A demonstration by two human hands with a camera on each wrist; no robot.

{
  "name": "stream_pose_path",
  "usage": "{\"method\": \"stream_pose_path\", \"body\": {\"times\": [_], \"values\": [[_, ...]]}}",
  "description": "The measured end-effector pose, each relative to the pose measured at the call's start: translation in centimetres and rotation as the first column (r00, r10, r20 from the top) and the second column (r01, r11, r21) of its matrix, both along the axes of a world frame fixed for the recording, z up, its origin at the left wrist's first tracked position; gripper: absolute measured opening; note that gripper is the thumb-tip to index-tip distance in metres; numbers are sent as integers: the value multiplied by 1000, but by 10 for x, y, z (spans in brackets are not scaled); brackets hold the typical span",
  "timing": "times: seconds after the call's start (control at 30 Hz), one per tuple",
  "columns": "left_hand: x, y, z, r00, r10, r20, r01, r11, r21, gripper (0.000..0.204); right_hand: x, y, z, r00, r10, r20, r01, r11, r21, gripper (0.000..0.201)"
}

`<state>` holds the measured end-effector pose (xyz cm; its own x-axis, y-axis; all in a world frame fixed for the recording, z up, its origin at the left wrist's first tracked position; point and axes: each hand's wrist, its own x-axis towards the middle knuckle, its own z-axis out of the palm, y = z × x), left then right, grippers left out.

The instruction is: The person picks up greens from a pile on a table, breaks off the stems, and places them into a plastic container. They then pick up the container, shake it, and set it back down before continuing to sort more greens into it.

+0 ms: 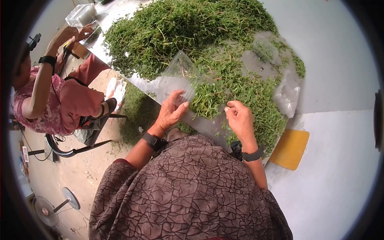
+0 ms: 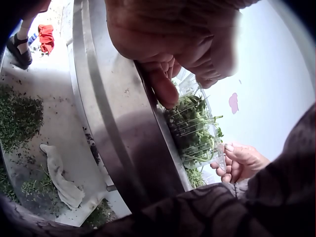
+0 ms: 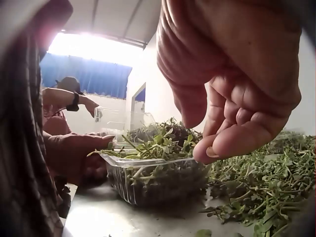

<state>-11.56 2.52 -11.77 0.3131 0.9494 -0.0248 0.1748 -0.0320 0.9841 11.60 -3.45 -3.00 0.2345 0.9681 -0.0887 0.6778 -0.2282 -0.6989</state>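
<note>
A clear plastic clamshell container (image 1: 182, 78) with green herb sprigs in it stands at the near edge of the steel table (image 1: 208, 126). My left hand (image 1: 171, 111) grips its near rim, thumb pressed on the edge (image 2: 165, 91). The same container (image 3: 153, 180) looks full of herbs from the right wrist. My right hand (image 1: 239, 117) hovers just right of it over loose herbs, its fingers (image 3: 232, 133) loosely curled with nothing between them. In the left wrist view the right hand (image 2: 242, 163) sits close to the container's (image 2: 195, 131) corner.
A big pile of cut green herbs (image 1: 188, 28) covers the table. Clear plastic bags (image 1: 286, 94) lie at its right, a yellow board (image 1: 290, 148) below them. Another person (image 1: 60, 100) sits at the left holding a container. A fan (image 1: 46, 210) and cloth (image 2: 61, 177) are on the floor.
</note>
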Motion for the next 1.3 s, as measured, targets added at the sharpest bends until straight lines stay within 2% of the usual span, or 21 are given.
{"method": "stream_pose_path", "body": {"times": [0.07,0.13,0.17,0.27,0.33,0.4,0.43,0.5,0.53,0.6,0.63,0.73,0.93,1.0,1.2,1.3], "values": [[0,0,-1,1000,-2,-4,2,1000,-1,48,-3,-3,-4,999,18,35,-19,999,30,20],[-2,1,-3,999,-29,-20,30,999,43,45,-6,-6,-8,998,69,-12,-68,997,30,22],[-2,0,-3,999,-30,-23,31,999,36,45,-7,-7,-7,996,71,-45,-72,997,-22,24],[0,-1,3,999,-26,38,26,1000,-7,45,-7,-9,-9,986,67,-150,-73,997,-35,26],[0,0,3,999,-14,42,16,998,-57,48,-12,-11,-5,989,54,-136,-61,997,-51,27],[1,0,1,999,-6,46,8,999,-51,48,-18,-14,8,967,75,244,-82,996,19,26],[1,1,-1,998,-18,57,18,1000,-8,47,-21,-15,14,967,78,241,-83,996,11,26],[0,0,-1,998,-28,64,26,999,32,46,-28,-13,23,904,267,335,-355,904,239,27],[0,0,2,997,-32,63,32,999,9,45,-31,-11,24,904,270,332,-357,903,239,27],[1,0,4,997,-35,64,36,999,-12,45,-37,-6,25,776,432,459,-588,759,280,26],[1,0,2,996,-35,77,35,999,-8,46,-39,-5,17,768,489,414,-614,745,261,26],[-1,0,1,996,-39,78,39,999,0,47,-44,-2,10,724,506,468,-659,709,253,25],[-2,1,-3,995,-67,74,60,994,89,48,-48,4,-1,712,507,486,-667,705,240,21],[-3,1,-2,998,-66,11,65,994,83,48,-49,5,-1,731,484,481,-644,724,249,22],[-4,0,0,996,-88,6,87,994,68,50,-50,8,-9,704,491,513,-656,727,203,26],[-3,-1,1,997,-71,8,70,997,10,48,-49,8,-6,708,493,506,-651,733,197,26]]}}
